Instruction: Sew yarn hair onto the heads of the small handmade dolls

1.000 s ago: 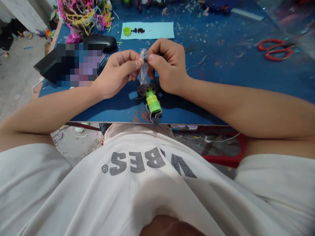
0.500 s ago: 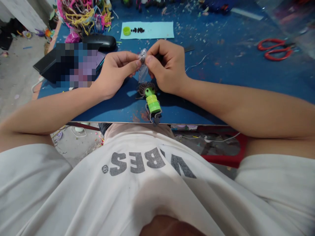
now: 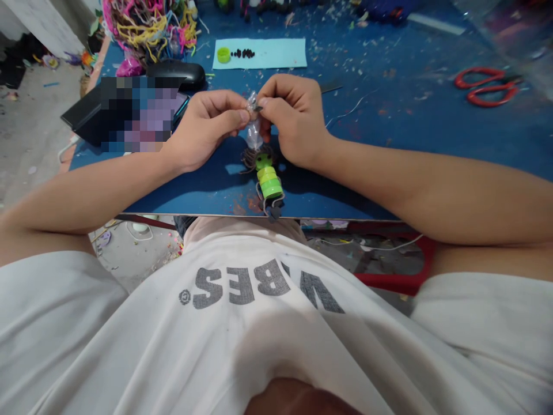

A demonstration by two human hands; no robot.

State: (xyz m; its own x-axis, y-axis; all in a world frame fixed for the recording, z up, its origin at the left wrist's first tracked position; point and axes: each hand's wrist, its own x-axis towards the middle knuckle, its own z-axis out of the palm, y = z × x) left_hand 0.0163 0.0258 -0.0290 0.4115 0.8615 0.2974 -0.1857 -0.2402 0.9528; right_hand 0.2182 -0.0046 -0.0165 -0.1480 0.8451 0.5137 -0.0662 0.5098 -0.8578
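Observation:
My left hand (image 3: pixel 206 128) and my right hand (image 3: pixel 292 115) meet above the blue table (image 3: pixel 389 127), both pinching the top of a small clear plastic bag (image 3: pixel 254 131) that hangs between the fingertips. Something small and dark shows at the bag's mouth. Just below the bag, a figure made of green bottle caps (image 3: pixel 268 180) lies on the table with dark wire hair and thin wire limbs. Its lower end reaches the table's near edge.
A light blue sheet (image 3: pixel 276 53) with a green cap (image 3: pixel 223 55) and several dark beads (image 3: pixel 243 53) lies at the back. Red scissors (image 3: pixel 484 86) rest far right. A black mouse (image 3: pixel 177 72), a dark tablet (image 3: pixel 86 112) and a heap of coloured pipe cleaners (image 3: pixel 147 26) sit at left.
Both hands stay pinched on the bag and shift only slightly; the fingertips have worked at the bag's top and the bag hangs a little straighter.

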